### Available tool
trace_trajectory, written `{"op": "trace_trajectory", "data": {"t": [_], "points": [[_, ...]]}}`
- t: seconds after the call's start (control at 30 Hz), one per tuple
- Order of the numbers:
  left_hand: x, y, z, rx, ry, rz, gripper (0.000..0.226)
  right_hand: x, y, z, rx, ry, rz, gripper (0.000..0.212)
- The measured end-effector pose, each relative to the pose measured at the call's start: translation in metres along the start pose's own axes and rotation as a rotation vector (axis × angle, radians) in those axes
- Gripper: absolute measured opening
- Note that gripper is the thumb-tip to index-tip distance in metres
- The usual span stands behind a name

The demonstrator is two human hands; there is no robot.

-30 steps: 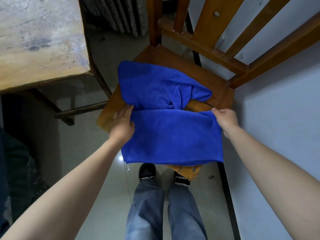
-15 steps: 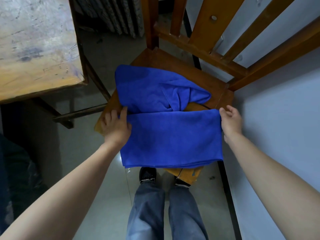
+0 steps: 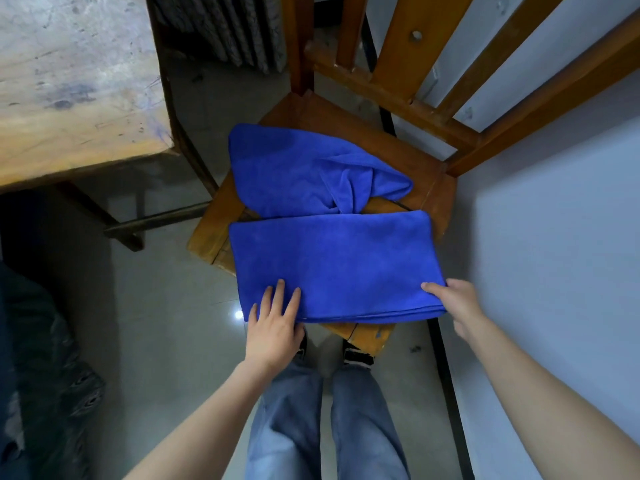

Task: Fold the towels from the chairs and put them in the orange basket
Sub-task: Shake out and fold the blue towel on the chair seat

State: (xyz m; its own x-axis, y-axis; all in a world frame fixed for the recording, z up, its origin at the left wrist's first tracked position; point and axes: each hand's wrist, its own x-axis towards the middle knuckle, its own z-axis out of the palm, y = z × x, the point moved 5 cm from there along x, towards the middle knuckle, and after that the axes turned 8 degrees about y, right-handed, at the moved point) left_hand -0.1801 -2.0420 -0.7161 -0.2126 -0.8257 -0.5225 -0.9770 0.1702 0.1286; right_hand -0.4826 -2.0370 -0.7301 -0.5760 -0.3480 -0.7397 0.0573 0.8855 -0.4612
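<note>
At 10 o'clock in the head view stands a worn wooden table (image 3: 69, 98), its corner close to the chair (image 3: 349, 126). A dark bundle of cloth (image 3: 41, 341) lies on the floor at 8 o'clock.

The left hand (image 3: 273, 327) is spread open, its straight fingers (image 3: 278, 294) lying flat on the near left corner of the folded towel (image 3: 336, 265). This blue towel is a neat rectangle lying across the front of the chair seat, with its near edge overhanging the seat at 6 o'clock. Beyond it, toward 12 o'clock, a second blue towel (image 3: 298, 168) lies crumpled on the seat, touching the far edge of the folded one. The chair's slatted back rises toward 1 o'clock.

Below the seat show the person's jeans (image 3: 287, 427) and dark shoes (image 3: 356, 355).

The right hand (image 3: 457, 303) grips the near right corner of the folded towel, thumb on top and the other fingers hidden under the edge. A pale wall (image 3: 554, 237) fills 3 o'clock.
</note>
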Motion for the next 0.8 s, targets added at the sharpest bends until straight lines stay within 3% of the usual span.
{"op": "trace_trajectory", "data": {"t": [0.17, 0.3, 0.4, 0.47, 0.63, 0.8], "points": [[0.007, -0.011, -0.017, -0.158, -0.034, -0.103, 0.055, -0.023, -0.025, -0.035, 0.036, 0.322, -0.171, 0.012], [0.013, -0.034, -0.024, -0.592, 0.002, -0.346, 0.052, -0.076, -0.052, -0.023, -0.106, 0.389, -0.425, 0.016], [0.015, -0.040, -0.031, -1.078, 0.086, -0.484, 0.045, -0.132, -0.073, 0.026, -0.238, 0.328, -0.832, 0.014], [0.016, -0.043, -0.031, -1.239, 0.085, -0.552, 0.042, -0.160, -0.075, 0.065, -0.277, 0.202, -1.029, 0.012], [0.021, -0.054, -0.037, -1.375, 0.126, -0.634, 0.038, -0.170, -0.054, 0.140, -0.373, -0.153, -1.052, 0.013], [0.028, -0.062, -0.048, -1.372, 0.237, -0.578, 0.032, -0.164, -0.048, 0.153, -0.608, -0.197, -1.214, 0.018]]}}
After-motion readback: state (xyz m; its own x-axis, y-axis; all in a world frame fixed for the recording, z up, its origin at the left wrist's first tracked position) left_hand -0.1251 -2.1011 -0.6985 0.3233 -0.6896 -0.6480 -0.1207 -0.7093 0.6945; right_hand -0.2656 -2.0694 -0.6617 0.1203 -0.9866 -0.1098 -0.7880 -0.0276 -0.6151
